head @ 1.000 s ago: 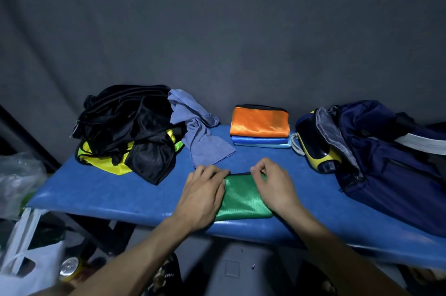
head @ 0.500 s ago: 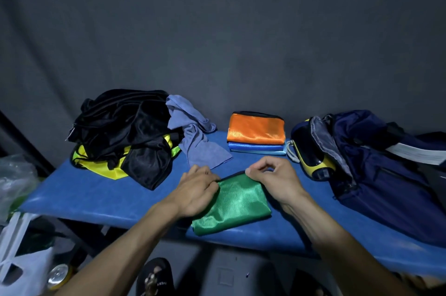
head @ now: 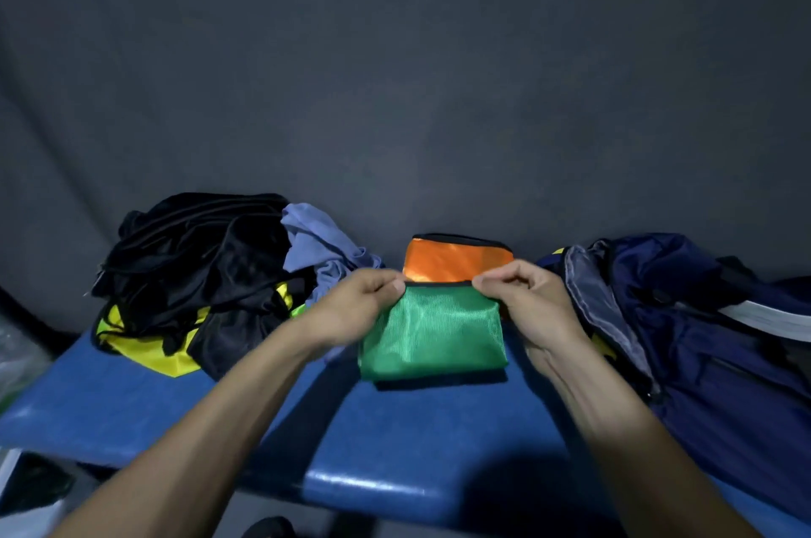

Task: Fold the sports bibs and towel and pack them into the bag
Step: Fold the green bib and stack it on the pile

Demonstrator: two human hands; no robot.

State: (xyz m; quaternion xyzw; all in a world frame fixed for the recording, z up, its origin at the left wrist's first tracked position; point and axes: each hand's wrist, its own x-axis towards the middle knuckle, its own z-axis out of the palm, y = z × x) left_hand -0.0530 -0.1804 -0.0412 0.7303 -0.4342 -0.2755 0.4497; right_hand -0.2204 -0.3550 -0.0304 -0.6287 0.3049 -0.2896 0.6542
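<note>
From the head camera, the left hand (head: 357,309) and the right hand (head: 524,300) each pinch a top corner of the folded shiny green mesh bib (head: 432,333). Each hand's grip is closed on its black top edge, and the bib hangs up off the padded blue tabletop (head: 175,401).

Behind it lies a folded shiny orange bib (head: 456,258), so at least two bibs look folded. On the left, a messy pile of black and yellow bibs (head: 188,278) and a crumpled pale blue towel (head: 322,250) are not folded yet. The open dark navy sports bag (head: 684,318) sits on the right, and I cannot see anything packed in it. So the job looks less than half done.

A second ago both hands pressed the green bib flat on the tabletop near its front edge. Now it is lifted and held close to the orange bib.
</note>
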